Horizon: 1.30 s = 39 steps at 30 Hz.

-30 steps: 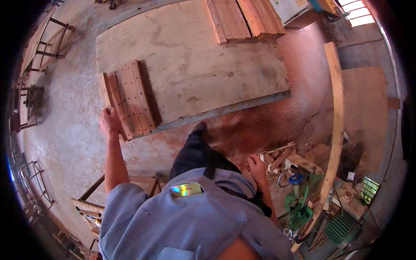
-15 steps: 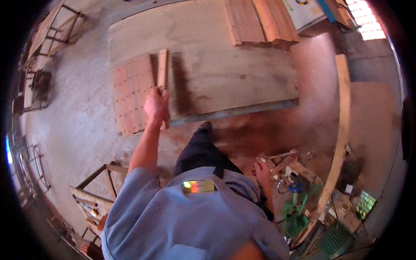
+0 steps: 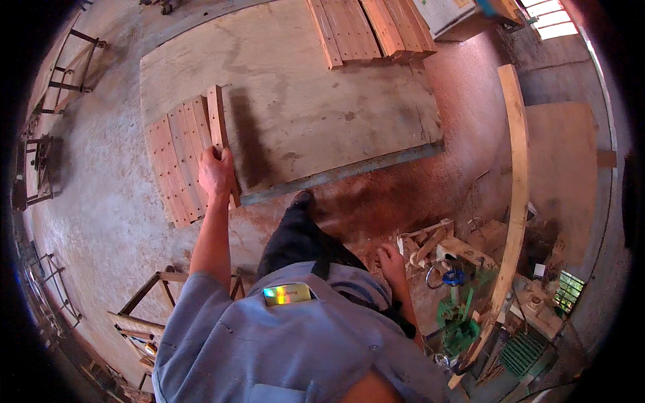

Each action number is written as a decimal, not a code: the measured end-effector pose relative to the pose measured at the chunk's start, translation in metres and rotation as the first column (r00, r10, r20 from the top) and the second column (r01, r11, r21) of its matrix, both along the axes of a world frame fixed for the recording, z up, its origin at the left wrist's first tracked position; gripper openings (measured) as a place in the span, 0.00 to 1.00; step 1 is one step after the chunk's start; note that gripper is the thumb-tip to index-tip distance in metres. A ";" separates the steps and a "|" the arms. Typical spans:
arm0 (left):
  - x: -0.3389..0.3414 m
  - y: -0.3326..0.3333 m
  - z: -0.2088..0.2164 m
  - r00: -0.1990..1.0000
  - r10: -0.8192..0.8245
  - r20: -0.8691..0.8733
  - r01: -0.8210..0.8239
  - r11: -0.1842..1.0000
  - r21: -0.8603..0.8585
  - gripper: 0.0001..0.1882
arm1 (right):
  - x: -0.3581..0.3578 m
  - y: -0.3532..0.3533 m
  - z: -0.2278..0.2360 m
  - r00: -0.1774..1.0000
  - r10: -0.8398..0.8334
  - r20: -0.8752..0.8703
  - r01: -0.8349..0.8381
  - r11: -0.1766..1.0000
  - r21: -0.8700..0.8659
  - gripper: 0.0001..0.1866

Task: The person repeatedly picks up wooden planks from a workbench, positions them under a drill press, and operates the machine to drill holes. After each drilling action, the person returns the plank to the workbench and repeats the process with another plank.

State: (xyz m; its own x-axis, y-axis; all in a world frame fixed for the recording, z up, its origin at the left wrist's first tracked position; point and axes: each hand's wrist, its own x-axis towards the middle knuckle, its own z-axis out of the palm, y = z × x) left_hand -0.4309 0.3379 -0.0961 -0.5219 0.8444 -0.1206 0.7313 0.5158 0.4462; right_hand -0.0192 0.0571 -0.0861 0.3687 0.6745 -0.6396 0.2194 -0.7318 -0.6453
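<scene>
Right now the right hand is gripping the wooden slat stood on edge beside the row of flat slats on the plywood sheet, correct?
Not quite: the left hand grips the slat beside the flat slats on the plywood sheet, as the head view shows. The right hand hangs free, away from it.

Daylight, bright, warm reddish cast. Source likely window (image 3: 547,17) far right, blown out. Slat (image 3: 218,127) throws dark shadow rightward on board (image 3: 322,107). Heavy fisheye: long plank (image 3: 514,201) bows, rim vignetted black. Centre sharp; edges soft, near right clutter murky.
</scene>
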 end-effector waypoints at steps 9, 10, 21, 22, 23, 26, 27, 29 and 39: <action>0.007 0.004 -0.001 0.999 0.030 0.026 -0.029 0.999 -0.039 0.20 | 0.034 -0.036 -0.062 0.992 0.107 0.070 -0.109 0.993 0.033 0.16; 0.008 0.005 -0.008 0.998 0.059 -0.003 -0.059 0.998 0.009 0.20 | 0.032 -0.036 -0.062 0.993 0.104 0.060 -0.106 0.994 0.026 0.16; 0.009 0.002 -0.024 0.982 0.010 -0.187 0.015 0.991 0.133 0.17 | 0.024 -0.015 -0.043 1.000 0.008 -0.022 -0.009 0.998 -0.055 0.17; 0.008 0.002 -0.026 0.961 0.001 -0.275 0.029 0.994 0.104 0.17 | 0.033 -0.024 -0.051 1.000 0.029 -0.003 -0.029 0.998 -0.052 0.18; 0.008 0.000 -0.031 0.932 -0.008 -0.362 0.038 0.996 0.076 0.16 | 0.032 -0.018 -0.038 0.999 0.035 0.008 -0.034 0.997 -0.064 0.18; 0.017 0.007 -0.021 0.949 -0.007 -0.314 0.018 0.999 0.031 0.16 | 0.014 0.001 -0.009 0.982 0.097 0.160 -0.100 0.995 0.013 0.17; 0.017 0.011 -0.022 0.947 -0.008 -0.321 0.022 0.999 0.039 0.17 | 0.015 -0.002 -0.013 0.987 0.067 0.145 -0.067 0.998 -0.006 0.18; 0.027 0.023 -0.027 0.930 -0.076 -0.359 0.138 0.979 0.150 0.19 | 0.016 -0.004 -0.016 0.994 0.009 0.111 -0.004 0.999 -0.046 0.18; 0.193 0.204 -0.031 0.419 -0.094 0.903 0.093 0.994 0.060 0.30 | 0.007 -0.017 0.016 0.986 -0.163 -0.033 0.155 0.972 -0.175 0.18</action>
